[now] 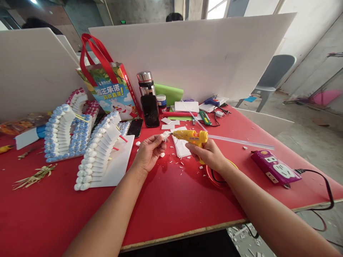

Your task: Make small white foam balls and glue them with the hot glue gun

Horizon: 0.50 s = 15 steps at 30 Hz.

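My right hand (205,151) is wrapped round the handle of a yellow hot glue gun (191,135). The gun's nozzle points left and meets, or nearly meets, a small white piece (165,135) pinched in the fingers of my left hand (150,151). What that piece is exactly I cannot make out. Left of my left hand stands a curved model of white rounded pieces (93,153) on a white board (118,166). Behind it are similar curved models, one with blue-tipped pieces (66,132) and one with pink (77,98).
A purple power strip (277,167) lies on the right of the red table (171,210). At the back stand a gift bag (112,89), a steel flask (146,82) and a black phone (150,110). White partition boards (200,57) rise behind. White scraps and a dried sprig (37,176) are scattered about.
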Tool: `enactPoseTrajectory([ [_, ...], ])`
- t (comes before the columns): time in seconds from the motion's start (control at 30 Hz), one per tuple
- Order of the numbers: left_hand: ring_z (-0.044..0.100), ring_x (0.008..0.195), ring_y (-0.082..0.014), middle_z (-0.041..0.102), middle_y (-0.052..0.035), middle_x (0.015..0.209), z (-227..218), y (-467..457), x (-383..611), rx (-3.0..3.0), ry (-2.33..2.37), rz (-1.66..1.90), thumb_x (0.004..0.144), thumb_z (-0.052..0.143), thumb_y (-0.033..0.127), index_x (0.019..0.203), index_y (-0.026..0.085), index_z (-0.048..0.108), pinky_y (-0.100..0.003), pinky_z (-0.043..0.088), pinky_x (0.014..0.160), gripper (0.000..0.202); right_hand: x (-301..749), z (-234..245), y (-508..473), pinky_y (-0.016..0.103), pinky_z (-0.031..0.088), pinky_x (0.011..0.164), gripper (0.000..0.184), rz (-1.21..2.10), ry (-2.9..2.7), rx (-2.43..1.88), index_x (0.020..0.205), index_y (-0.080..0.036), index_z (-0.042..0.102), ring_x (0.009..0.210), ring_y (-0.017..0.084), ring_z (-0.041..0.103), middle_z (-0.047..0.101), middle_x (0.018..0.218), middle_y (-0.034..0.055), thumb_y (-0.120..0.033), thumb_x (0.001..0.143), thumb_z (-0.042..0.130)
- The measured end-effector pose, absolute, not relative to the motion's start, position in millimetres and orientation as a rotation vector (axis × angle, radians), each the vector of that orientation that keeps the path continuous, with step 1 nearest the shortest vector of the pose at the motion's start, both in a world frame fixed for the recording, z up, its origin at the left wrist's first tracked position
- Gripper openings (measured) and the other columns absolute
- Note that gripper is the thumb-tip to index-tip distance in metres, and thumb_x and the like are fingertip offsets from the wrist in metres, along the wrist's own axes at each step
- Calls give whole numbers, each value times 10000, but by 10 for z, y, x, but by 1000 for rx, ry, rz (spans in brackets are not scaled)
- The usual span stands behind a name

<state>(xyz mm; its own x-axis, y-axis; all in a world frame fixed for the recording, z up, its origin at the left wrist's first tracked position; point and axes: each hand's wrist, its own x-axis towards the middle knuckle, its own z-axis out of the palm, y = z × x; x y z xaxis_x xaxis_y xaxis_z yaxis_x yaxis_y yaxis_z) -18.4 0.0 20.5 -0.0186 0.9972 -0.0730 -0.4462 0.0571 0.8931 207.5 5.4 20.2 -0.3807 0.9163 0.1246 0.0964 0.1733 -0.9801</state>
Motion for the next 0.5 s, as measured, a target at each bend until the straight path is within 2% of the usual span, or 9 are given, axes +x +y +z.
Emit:
enactPoseTrajectory([
  [0.17,524,514,-69,626,-17,634,198,-16,-195,887,977,1300,746,820,373,820,107,706,-179,427,457,299,2085,213,41,267,314,481,453,1271,-1648,-953,604,-175,500,493,95,400,465,532,-15,-495,904,617],
  [0.5,554,505,-102,651,-29,626,171,-22,-149,1018,1064,1328,775,795,373,879,132,692,-219,417,477,282,2062,211,3,264,320,484,432,1304,-1700,-992,658,-182,495,502,99,408,470,546,-24,-527,887,618],
])
